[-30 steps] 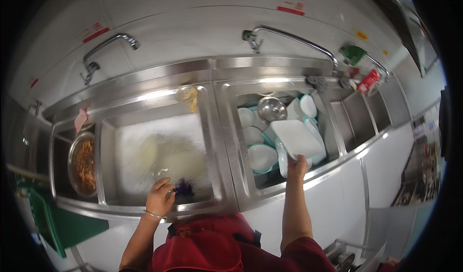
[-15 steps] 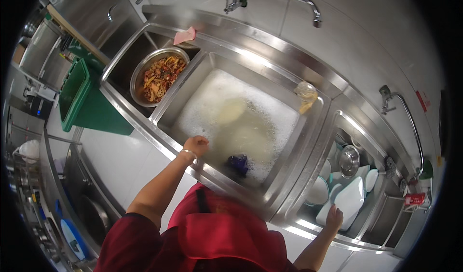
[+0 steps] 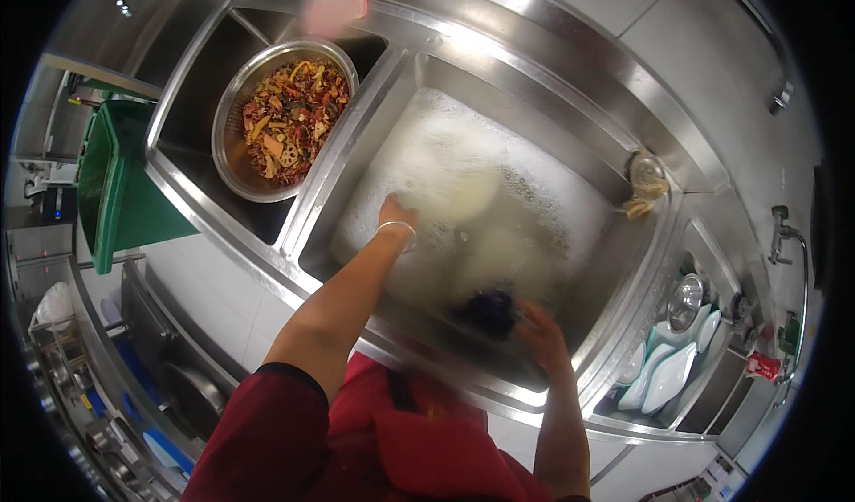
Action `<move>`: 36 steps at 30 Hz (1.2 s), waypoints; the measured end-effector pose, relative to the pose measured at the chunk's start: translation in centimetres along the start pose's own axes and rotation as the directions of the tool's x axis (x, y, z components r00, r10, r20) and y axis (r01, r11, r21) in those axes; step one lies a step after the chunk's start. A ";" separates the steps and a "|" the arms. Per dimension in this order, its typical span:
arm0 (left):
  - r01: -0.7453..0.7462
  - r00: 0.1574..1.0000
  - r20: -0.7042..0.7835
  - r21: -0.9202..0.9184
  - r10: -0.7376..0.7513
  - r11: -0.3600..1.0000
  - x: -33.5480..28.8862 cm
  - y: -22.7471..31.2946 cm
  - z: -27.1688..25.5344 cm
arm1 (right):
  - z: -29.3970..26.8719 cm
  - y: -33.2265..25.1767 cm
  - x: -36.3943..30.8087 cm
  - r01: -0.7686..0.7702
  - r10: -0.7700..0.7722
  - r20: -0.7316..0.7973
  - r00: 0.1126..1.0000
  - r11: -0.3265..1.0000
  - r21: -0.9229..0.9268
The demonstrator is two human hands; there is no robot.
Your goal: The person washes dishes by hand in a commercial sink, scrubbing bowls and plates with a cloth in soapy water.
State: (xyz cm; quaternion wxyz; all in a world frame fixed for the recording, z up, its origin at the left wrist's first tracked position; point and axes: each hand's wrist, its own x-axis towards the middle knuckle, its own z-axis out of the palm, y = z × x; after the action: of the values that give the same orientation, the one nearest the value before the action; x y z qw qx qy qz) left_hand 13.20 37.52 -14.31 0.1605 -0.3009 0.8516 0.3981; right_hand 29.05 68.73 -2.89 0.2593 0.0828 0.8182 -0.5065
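In the middle sink basin (image 3: 525,114), cloudy water with white suds covers pale rounded shapes, likely dishes, below the surface. My left hand (image 3: 397,214), with a bracelet at its wrist, dips into the foam at the left side; its fingers are mostly hidden. A dark blue bundle (image 3: 490,313), perhaps a cloth or scrubber, sits in the water near the front edge. Just right of it is my right hand (image 3: 541,334), slightly blurred, with its fingers reaching toward the bundle and apart. I cannot tell whether they touch it.
A steel strainer bowl (image 3: 233,114) of food scraps stands in the left basin, a pink cloth (image 3: 337,10) behind it. A green bin (image 3: 134,181) stands at left. The right basin holds white dishes (image 3: 670,377) and a steel bowl (image 3: 686,302). A yellowish scrubber (image 3: 647,201) lies on the rim.
My right hand has left the white dish in the right basin and moved left into the middle basin. My left hand has gone from the front rim into the suds. The view has shifted left.
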 end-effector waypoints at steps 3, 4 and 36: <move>0.093 0.995 0.024 0.121 -0.097 0.988 2.6 0.8 0.7 | 4.7 2.4 4.4 -0.024 -0.005 -0.104 0.995 0.961 -0.276; 0.130 0.990 0.026 0.190 -0.137 0.973 3.5 1.1 1.1 | 6.0 2.2 5.2 -0.087 0.084 -0.024 0.996 0.935 -0.343; 0.324 0.939 0.208 -0.801 -0.274 0.503 -6.1 2.4 -3.2 | 5.3 -6.6 8.3 0.125 -0.048 -0.174 0.984 0.876 0.466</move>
State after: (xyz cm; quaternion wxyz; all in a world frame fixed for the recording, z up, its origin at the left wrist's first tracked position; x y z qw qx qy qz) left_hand 16.22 38.60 -7.82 0.0898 -0.4720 0.4952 0.7238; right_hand 21.22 59.92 -3.81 0.1429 0.1467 0.6900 -0.6943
